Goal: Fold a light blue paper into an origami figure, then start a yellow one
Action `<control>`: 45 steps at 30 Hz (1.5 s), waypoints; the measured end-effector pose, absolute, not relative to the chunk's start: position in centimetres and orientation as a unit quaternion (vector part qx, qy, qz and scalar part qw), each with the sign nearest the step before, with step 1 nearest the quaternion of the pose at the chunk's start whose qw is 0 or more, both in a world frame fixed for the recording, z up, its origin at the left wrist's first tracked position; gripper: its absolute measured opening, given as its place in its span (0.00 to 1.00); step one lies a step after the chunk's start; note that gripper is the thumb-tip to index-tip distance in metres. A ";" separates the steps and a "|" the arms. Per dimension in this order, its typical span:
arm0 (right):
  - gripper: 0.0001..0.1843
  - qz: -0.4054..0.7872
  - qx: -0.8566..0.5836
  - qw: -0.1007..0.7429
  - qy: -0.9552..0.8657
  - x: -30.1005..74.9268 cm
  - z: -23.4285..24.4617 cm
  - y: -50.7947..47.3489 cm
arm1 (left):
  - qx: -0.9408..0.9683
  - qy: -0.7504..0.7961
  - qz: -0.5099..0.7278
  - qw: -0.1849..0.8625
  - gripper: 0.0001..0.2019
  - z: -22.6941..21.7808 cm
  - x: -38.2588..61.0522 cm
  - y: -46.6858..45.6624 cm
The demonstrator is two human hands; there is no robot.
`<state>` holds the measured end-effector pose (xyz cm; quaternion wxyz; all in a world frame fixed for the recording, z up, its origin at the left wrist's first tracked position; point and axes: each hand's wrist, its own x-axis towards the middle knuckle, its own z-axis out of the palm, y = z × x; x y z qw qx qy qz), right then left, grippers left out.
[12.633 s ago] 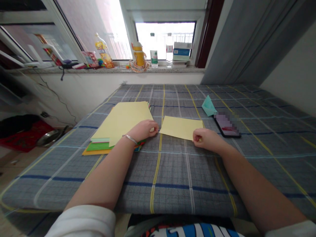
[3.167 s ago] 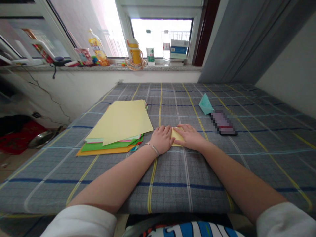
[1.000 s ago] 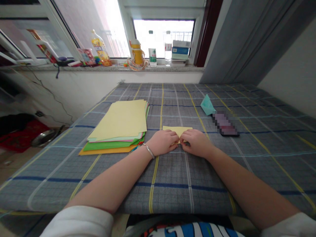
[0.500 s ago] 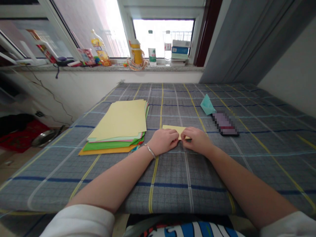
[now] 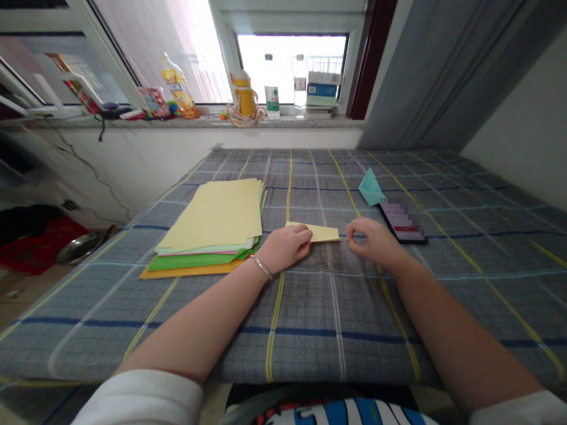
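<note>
Head view: folded yellow paper (image 5: 321, 232) on checked bed cover (image 5: 336, 348), 12 o'clock from the body.
Left hand (image 5: 286, 248): lies over the paper's left end; grip cannot be told.
Right hand (image 5: 372, 241): fingertips together, empty, just beside the paper's right tip.
Nearby: coloured paper stack (image 5: 208, 218) at 9 o'clock, phone (image 5: 402, 223) at 3 o'clock, teal paper fold (image 5: 371, 188) at 2 o'clock.

Folded pale-yellow paper strip (image 5: 319, 232) lies flat on a grey plaid bed sheet (image 5: 336, 354). Left hand (image 5: 286, 249) presses its left end; right hand (image 5: 372, 242) is curled just beside its right tip. Left of the strip: stack of yellow, green and orange paper sheets (image 5: 208, 218). Right of it: teal folded-paper piece (image 5: 371, 188), black smartphone (image 5: 402, 223).
</note>
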<state>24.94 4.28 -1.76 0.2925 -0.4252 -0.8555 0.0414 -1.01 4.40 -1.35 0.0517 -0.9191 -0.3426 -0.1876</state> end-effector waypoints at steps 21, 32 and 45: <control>0.04 0.032 -0.376 0.294 -0.878 20.4 -2.5 2.7 | -0.927 -0.298 -0.214 0.082 0.12 -2.0 -0.3 4.1; 0.03 0.038 -0.403 0.302 -0.863 22.6 -2.3 3.7 | -0.919 -0.329 -0.207 0.072 0.08 -0.3 -2.0 4.7; 0.04 0.077 -0.437 0.315 -0.839 26.3 -1.6 4.5 | -0.900 -0.410 -0.147 -0.024 0.06 1.1 -5.4 6.2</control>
